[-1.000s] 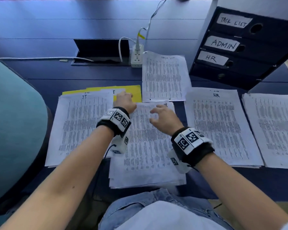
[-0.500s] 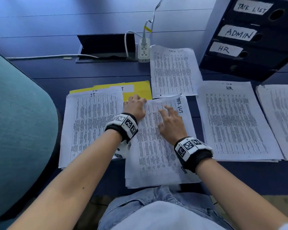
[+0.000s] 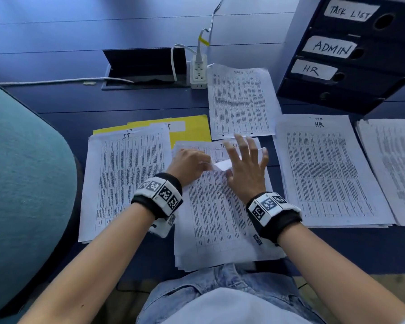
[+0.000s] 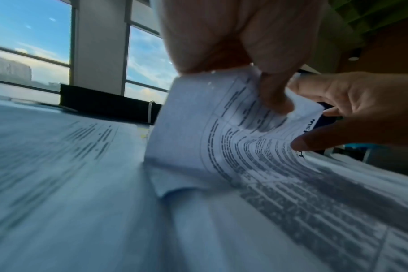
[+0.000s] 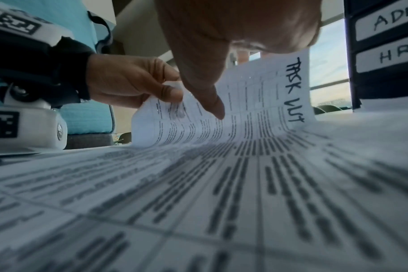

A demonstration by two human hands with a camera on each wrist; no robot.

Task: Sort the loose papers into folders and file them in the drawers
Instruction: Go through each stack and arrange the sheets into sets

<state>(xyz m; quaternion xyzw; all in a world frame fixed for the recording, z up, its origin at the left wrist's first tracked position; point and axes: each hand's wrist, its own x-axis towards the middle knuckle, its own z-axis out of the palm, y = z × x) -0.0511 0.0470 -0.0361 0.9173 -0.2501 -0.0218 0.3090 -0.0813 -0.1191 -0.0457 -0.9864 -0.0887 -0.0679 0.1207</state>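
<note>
A stack of printed sheets (image 3: 220,218) lies on the dark blue desk (image 3: 56,101) in front of me. Its top sheet (image 5: 256,103), hand-marked TASK LIST, curls up at its far end. My left hand (image 3: 192,163) pinches that sheet's far left corner between thumb and fingers (image 5: 168,92). My right hand (image 3: 246,164) hovers over the raised end with its fingers straight and spread. Its thumb (image 5: 212,103) touches the printed face and its fingers stand behind the sheet. A yellow folder (image 3: 192,129) lies partly under the IT pile (image 3: 126,178). The drawer unit (image 3: 351,90) stands at the back right.
More piles lie around: a TASK LIST pile (image 3: 241,101) behind, an HR pile (image 3: 325,171) to the right, another pile (image 3: 398,164) at the right edge. A power strip (image 3: 198,71) and an open cable hatch (image 3: 145,61) sit behind. A teal chair (image 3: 21,183) stands at left.
Both hands lay flat on the central stack before. Now my left hand has pinched the top sheet's far corner and lifted it, and my right hand has spread its fingers over the raised end.
</note>
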